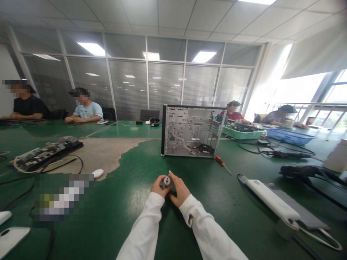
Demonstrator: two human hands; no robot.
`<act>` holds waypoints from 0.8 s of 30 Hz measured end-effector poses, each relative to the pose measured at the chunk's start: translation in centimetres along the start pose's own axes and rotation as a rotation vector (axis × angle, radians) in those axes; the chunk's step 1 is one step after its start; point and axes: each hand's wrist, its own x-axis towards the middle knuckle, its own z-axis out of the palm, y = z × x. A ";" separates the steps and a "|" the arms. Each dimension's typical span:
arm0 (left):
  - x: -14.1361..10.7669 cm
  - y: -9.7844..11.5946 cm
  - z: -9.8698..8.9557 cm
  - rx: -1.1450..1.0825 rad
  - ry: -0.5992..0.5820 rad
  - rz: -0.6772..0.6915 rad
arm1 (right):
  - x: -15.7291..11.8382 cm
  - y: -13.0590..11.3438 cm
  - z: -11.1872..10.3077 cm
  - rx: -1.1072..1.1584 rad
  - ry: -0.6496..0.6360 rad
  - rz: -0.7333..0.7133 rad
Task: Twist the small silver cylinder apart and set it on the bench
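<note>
Between the fingers and thumb of my left hand (158, 186) is a small silver cylinder (167, 181) with a dark centre on its round top; its exact kind is unclear. My left hand is closed around it, low over the green table. Close on the right, my right hand (181, 191) is cupped with its fingers stretched forward and its thumb apart. Its fingertips are beside the cylinder, and I cannot tell whether they touch it. Beyond both hands an open computer case (189, 131) stands upright, with loose cables inside.
A screwdriver (222, 164) lies right of the case. Green (244, 135) and blue baskets (290, 137) stand farther back. At right lies a white power bank (267, 196) with a cable. A circuit-board assembly (47, 153) lies at left. Several people sit around the table (146, 231).
</note>
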 end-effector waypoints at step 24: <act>0.0 -0.7 0.1 -0.011 -0.255 0.044 | 0.5 1.2 0.3 0.153 0.314 0.088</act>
